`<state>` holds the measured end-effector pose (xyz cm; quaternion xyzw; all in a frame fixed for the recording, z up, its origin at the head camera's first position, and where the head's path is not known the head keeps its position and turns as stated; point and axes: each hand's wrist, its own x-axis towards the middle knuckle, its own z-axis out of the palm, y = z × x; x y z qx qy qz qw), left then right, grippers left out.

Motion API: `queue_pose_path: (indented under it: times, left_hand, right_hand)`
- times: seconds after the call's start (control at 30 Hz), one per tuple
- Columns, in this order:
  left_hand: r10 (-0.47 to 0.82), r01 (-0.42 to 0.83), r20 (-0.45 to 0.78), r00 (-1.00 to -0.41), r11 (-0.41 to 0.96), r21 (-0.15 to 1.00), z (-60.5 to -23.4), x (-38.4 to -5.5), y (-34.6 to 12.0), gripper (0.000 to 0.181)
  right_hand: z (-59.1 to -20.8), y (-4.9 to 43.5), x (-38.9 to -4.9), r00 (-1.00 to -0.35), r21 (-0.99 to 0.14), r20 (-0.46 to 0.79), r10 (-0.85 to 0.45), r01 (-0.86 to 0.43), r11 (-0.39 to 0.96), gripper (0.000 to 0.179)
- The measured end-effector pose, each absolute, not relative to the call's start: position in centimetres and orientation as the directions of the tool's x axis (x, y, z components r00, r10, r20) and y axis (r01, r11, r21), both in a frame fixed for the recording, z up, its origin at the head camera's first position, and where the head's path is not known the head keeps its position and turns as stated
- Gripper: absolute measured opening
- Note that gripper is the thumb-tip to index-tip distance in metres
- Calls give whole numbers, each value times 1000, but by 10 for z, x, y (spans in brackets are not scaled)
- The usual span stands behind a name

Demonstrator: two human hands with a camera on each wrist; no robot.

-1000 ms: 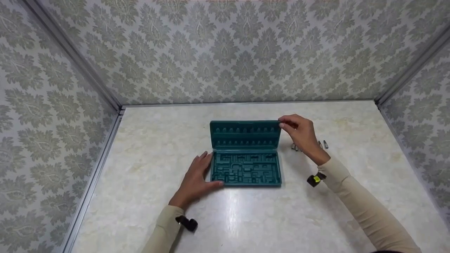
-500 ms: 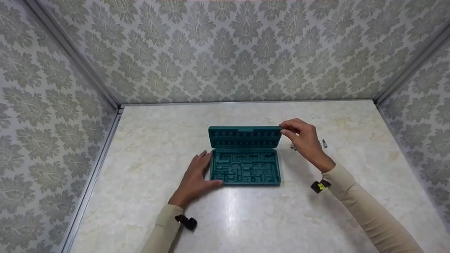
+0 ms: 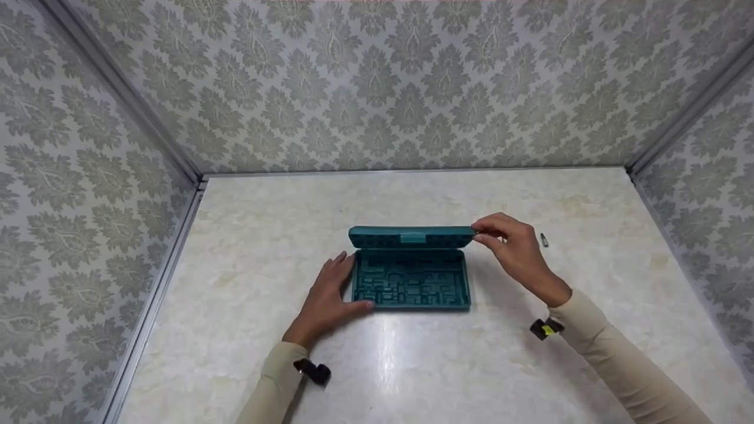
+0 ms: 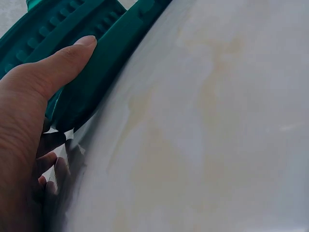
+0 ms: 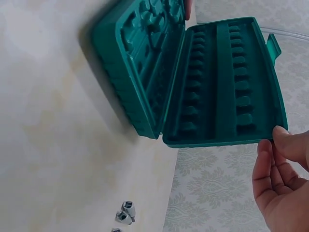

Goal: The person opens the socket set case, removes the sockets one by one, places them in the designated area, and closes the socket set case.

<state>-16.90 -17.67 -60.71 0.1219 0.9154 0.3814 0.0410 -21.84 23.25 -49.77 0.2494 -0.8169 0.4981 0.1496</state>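
A dark green plastic socket case [image 3: 410,282] lies on the table, its moulded base facing up and its lid [image 3: 380,237] partly raised at the back hinge. My right hand [image 3: 515,244] pinches the lid's right free corner between thumb and fingers, plain in the right wrist view. At the base's front left corner my left hand [image 3: 327,300] rests with fingers extended along the left side. Its thumb [image 4: 72,58] lies over the front rim in the left wrist view. Moulded recesses show in the base and lid, with no sockets seen in them.
A small silver piece [image 3: 544,240] lies on the table right of my right hand. Metal sockets [image 5: 128,208] lie on the table in the right wrist view. Patterned walls [image 3: 412,88] stand behind and on both sides of the table [image 3: 265,218].
The lid has swung forward and down toward the base, my right hand moving with its corner. My left hand has stayed in place. More of the small metal pieces are now hidden behind my right hand.
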Motion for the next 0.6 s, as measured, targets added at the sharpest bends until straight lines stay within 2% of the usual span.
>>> queue_pose_path:
  times: [0.4,0.6]
  left_hand:
    - [239,172,9,-971,668,724,-608,-168,-178,118]
    - [218,132,-22,-976,664,736,-606,-167,-177,125]
  right_hand:
    - [-510,235,-196,-796,-690,525,-302,-606,396,27]
    - [-518,237,-187,-773,-665,547,-322,-635,393,28]
